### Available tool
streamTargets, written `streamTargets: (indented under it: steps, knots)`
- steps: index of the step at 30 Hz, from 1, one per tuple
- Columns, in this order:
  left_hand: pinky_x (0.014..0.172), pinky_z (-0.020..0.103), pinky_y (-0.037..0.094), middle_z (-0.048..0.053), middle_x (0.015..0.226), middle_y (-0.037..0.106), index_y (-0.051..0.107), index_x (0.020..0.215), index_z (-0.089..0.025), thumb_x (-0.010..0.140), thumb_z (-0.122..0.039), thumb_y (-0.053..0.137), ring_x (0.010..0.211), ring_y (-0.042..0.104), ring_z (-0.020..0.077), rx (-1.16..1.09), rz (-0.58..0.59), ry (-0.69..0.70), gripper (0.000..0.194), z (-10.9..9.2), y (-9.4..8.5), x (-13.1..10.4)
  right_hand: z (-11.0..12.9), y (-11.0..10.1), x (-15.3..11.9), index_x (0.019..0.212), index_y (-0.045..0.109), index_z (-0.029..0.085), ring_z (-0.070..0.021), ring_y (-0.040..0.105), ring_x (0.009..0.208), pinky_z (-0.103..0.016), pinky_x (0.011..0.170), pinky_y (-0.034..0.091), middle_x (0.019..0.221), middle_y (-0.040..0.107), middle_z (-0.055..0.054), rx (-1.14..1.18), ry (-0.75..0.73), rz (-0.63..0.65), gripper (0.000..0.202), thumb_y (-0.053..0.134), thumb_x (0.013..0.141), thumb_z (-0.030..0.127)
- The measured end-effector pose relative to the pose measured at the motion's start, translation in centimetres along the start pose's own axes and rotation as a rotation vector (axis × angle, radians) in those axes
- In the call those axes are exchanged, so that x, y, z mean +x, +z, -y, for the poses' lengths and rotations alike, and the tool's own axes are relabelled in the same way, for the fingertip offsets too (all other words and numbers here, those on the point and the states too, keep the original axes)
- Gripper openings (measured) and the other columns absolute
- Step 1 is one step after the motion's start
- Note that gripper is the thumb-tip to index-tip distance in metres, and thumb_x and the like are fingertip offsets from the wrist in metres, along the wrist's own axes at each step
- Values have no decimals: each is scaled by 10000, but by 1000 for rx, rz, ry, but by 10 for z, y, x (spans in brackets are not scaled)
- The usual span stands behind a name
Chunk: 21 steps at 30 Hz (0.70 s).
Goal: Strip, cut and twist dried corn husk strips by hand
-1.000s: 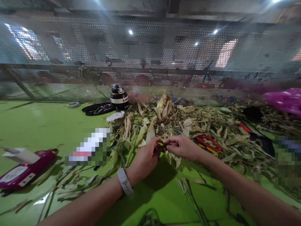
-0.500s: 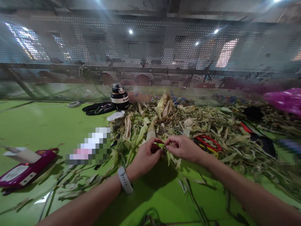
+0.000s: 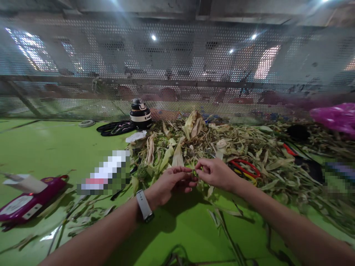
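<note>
Head view. Item: small green piece, between the fingertips of both hands, above the near edge of a heap of dried leaves and stalks. The left hand, a white band on its wrist, has its index finger out towards the right and pinches the piece at the tips; the right hand pinches it between thumb and bent forefinger.

Writing: black bottle, upright, left of the heap's far part; its pale band carries dark capitals, "E" and "N" legible, the rest curving away. Magenta device, lower left, with a white label, print too small to read.

Direction: the piece's long axis cannot be told. A pale husk just beyond the left hand points its narrow end up and away.

Obscured: the piece, mostly covered by fingers; the red handle loop, partly behind the right forearm; two pixelated patches on the green table, left and far right; the purple bag, cut off at the right edge.
</note>
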State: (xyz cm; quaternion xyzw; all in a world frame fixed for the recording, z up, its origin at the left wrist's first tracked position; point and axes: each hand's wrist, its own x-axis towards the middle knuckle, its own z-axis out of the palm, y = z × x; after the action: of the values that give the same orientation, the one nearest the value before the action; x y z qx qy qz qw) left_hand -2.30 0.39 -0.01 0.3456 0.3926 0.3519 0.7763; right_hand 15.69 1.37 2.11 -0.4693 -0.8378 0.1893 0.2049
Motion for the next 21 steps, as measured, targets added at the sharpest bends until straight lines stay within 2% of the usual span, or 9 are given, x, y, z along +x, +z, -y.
streamTargets:
  steps: [6, 11, 13, 16, 19, 21]
  knots:
    - [485, 194, 478, 15, 635, 649, 612, 739, -112, 614, -178, 764, 539, 615, 108, 56, 57, 37, 208, 4, -2, 1, 1, 2, 0, 777, 604, 151, -67, 346, 429, -197, 481, 233, 458, 388, 79, -8, -18, 0, 96, 523, 758, 199]
    - [502, 197, 451, -8, 633, 636, 626, 721, -142, 607, -231, 756, 559, 600, 104, 145, 7, 82, 194, 5, -5, 1, 0, 0, 0, 790, 610, 145, -64, 326, 429, -196, 465, 225, 459, 361, 82, 12, -24, 10, 98, 531, 763, 197]
    - [499, 175, 421, -11, 638, 634, 642, 730, -145, 631, -223, 725, 553, 572, 82, 215, -45, 128, 151, 4, -6, 2, -1, -6, 1, 860, 618, 140, -64, 300, 423, -195, 447, 209, 463, 338, 86, 54, -7, 57, 146, 534, 783, 232]
    - [500, 162, 388, -11, 650, 635, 666, 758, -147, 670, -229, 675, 548, 538, 66, 346, -103, 194, 120, 2, -8, 4, -6, -20, 3, 955, 609, 134, -63, 252, 420, -194, 423, 177, 479, 282, 95, 159, 70, 158, 291, 544, 809, 378]
    - [549, 192, 407, 3, 663, 649, 677, 748, -143, 671, -232, 656, 571, 543, 85, 459, -122, 237, 119, 1, -10, 7, -15, -34, 2, 882, 630, 134, -57, 247, 433, -194, 421, 172, 497, 299, 87, 224, 145, 241, 363, 585, 768, 475]
    - [555, 203, 406, 10, 662, 653, 678, 739, -140, 672, -252, 653, 575, 542, 95, 522, -135, 257, 133, 1, -11, 9, -24, -41, 1, 790, 650, 128, -55, 273, 450, -194, 429, 189, 509, 352, 74, 274, 154, 352, 351, 623, 737, 474]
